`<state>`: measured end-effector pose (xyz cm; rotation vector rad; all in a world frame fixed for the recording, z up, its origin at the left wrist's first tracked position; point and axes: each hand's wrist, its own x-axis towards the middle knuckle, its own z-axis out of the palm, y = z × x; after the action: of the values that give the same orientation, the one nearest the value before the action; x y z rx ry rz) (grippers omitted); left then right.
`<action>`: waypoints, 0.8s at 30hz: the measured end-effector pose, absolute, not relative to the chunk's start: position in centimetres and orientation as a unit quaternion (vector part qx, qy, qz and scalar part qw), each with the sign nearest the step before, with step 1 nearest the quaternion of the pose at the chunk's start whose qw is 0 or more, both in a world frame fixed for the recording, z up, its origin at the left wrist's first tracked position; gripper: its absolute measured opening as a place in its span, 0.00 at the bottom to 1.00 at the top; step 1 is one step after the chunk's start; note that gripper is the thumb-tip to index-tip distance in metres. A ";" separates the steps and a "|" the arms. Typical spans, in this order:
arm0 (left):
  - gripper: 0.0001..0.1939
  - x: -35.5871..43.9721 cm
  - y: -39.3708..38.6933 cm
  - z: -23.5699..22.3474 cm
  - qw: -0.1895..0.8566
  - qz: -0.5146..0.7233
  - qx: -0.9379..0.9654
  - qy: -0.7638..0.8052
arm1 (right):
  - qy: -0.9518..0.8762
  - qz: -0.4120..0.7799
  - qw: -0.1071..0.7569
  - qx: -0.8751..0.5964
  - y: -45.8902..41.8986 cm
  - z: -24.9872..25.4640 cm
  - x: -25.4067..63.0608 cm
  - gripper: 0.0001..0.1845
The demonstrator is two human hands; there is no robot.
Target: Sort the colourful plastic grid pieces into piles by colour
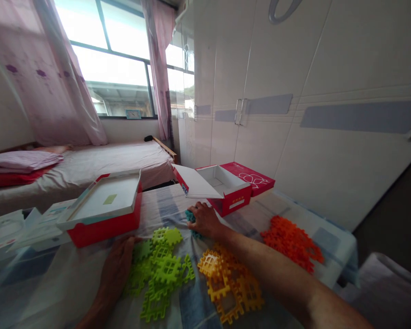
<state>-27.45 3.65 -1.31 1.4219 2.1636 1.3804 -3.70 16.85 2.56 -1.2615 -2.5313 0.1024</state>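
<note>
My right hand (204, 219) reaches forward across the table with its fingers curled round teal plastic waffle pieces (191, 217), just in front of an open red box (222, 189). Flat on the cloth lies my left hand (118, 267), fingers stretched out, touching the edge of a heap of green waffle pieces (162, 269). Yellow and orange-yellow pieces (228, 285) lie under my right forearm. A pile of orange pieces (292, 244) sits to the right.
A second red box with a white lid (102, 210) stands at the left, next to white cartons (17, 230). The table (329, 237) wears a blue-checked cloth. Behind are a bed (89, 164), a window and a white wardrobe (294, 91).
</note>
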 end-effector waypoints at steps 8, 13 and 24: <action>0.19 -27.2 3.6 -1.2 0.109 0.474 0.476 0.732 | -0.869 0.058 0.218 -0.440 17.9 2.6 -3.5 0.24; 0.18 -27.0 3.4 -0.8 0.102 0.480 0.482 0.725 | -0.855 0.080 0.268 -0.437 19.0 2.5 -2.6 0.28; 0.25 -28.5 4.1 -2.2 0.107 0.439 0.499 0.740 | -0.859 0.090 0.330 -0.381 17.1 3.2 -1.6 0.30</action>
<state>-28.53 4.07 -2.20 1.4681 2.1784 1.2914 -1.61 17.15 3.19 -0.9965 -2.2466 0.2341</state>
